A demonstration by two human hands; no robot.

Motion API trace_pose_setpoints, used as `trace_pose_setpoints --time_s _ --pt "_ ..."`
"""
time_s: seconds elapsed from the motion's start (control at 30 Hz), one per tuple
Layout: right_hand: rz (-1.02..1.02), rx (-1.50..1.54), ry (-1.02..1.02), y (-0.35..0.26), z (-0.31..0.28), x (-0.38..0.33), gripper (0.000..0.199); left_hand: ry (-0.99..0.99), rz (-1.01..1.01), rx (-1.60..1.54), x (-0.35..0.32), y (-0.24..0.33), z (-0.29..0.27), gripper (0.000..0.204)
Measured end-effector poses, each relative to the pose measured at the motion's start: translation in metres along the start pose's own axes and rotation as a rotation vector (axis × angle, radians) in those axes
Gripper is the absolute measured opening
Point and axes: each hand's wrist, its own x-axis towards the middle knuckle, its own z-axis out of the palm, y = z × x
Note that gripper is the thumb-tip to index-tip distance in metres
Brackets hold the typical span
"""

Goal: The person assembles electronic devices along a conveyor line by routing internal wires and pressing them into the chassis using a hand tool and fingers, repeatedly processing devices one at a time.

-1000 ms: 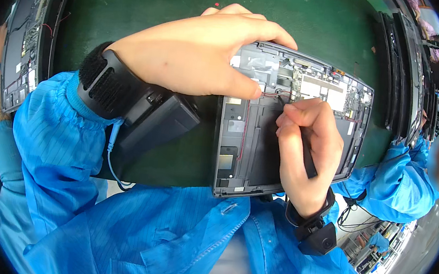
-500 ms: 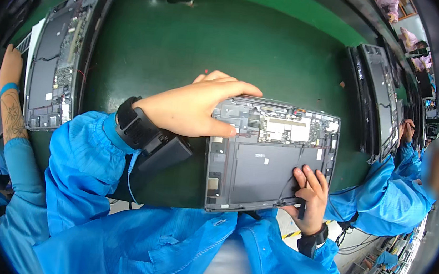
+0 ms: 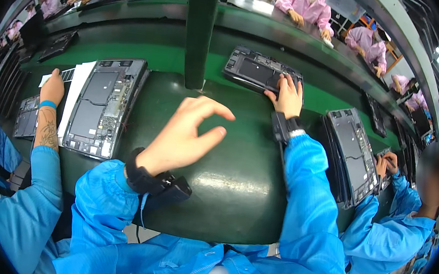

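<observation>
At the far side, an opened laptop base [image 3: 255,69] with bare circuit board and dark battery lies on the green strip. My right hand [image 3: 289,100] reaches forward to its near right corner, fingers over the top and thumb at the near edge, gripping it. My left hand [image 3: 184,133] hovers over the dark green worktop [image 3: 224,195], holding nothing, its thumb and index finger spread in a curve. Black straps with attached modules circle both wrists.
Stacked laptop bases [image 3: 103,107] stand on the left, beside white sheets [image 3: 77,94] and a co-worker's hand [image 3: 52,89]. Another stack [image 3: 352,155] stands on the right, near a second co-worker's hands [image 3: 387,163]. A dark post [image 3: 198,34] rises at the back middle.
The laptop base has gone from close in front of me to the far green strip, with my right hand on it. My left hand has let go of it. The view has tilted up.
</observation>
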Motion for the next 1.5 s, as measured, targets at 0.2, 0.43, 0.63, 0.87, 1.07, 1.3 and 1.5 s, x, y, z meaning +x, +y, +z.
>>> trace_pose_setpoints --time_s 0.2,0.43,0.63,0.87,1.07,1.3,1.5 --pt "0.222 0.151 0.143 -0.032 -0.062 -0.003 0.052 -0.206 0.108 -0.168 0.085 0.003 0.026 0.025" --pt "0.403 0.042 0.525 -0.007 -0.222 -0.115 0.017 -0.275 -0.072 -0.345 0.165 0.002 0.166 0.056" --pt "0.927 0.305 0.579 0.056 -0.234 -0.211 0.019 -0.327 -0.049 -0.594 0.213 -0.001 0.259 0.053" --pt "0.746 0.273 0.803 0.034 -0.227 -0.218 0.012 -0.178 0.036 -0.637 0.167 0.018 0.215 0.044" --pt "0.611 0.502 0.635 -0.063 -0.232 -0.187 0.017 0.004 0.032 -0.209 0.029 0.003 0.094 0.077" --pt "0.466 0.939 0.153 -0.067 -0.204 -0.224 0.016 -0.162 -0.479 -0.336 -0.142 0.015 0.049 0.082" --pt "0.503 0.527 0.028 -0.062 -0.219 -0.243 0.018 -0.102 -0.112 0.154 -0.118 0.013 0.019 0.034"
